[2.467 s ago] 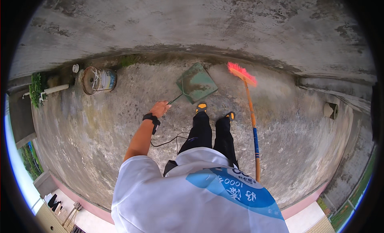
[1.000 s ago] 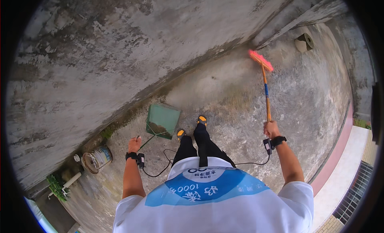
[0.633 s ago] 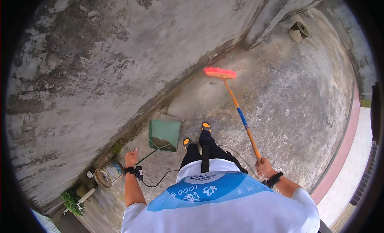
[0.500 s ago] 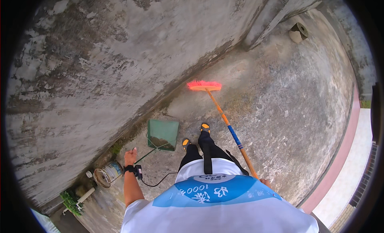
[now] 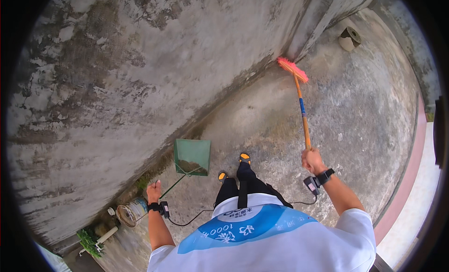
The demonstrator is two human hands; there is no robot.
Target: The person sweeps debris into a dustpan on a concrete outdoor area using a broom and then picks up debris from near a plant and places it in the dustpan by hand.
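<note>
My right hand (image 5: 312,160), stretched forward, is closed around the orange handle of a broom (image 5: 306,129) with a blue-wrapped section. Its pink bristle head is on the floor at the foot of the wall, near the far corner. On the left, my left hand (image 5: 153,190) is closed on the thin green handle of a dustpan (image 5: 192,153); the handle's end is hidden by the hand. Some dark debris (image 5: 191,167) lies in the pan's near part. The pan sits on the floor ahead of my feet, to their left.
A stained, peeling wall (image 5: 117,94) runs diagonally along the left. Beside it, near my left forearm, stand a paint bucket (image 5: 130,215), a white pipe (image 5: 106,235) and a green plant (image 5: 89,243). A hollow cylinder (image 5: 349,39) rests on the concrete floor (image 5: 355,118) at the far right.
My right hand has come forward from beside my body, carrying the broom head away and rightward to the far corner. The left hand and dustpan have hardly moved.
</note>
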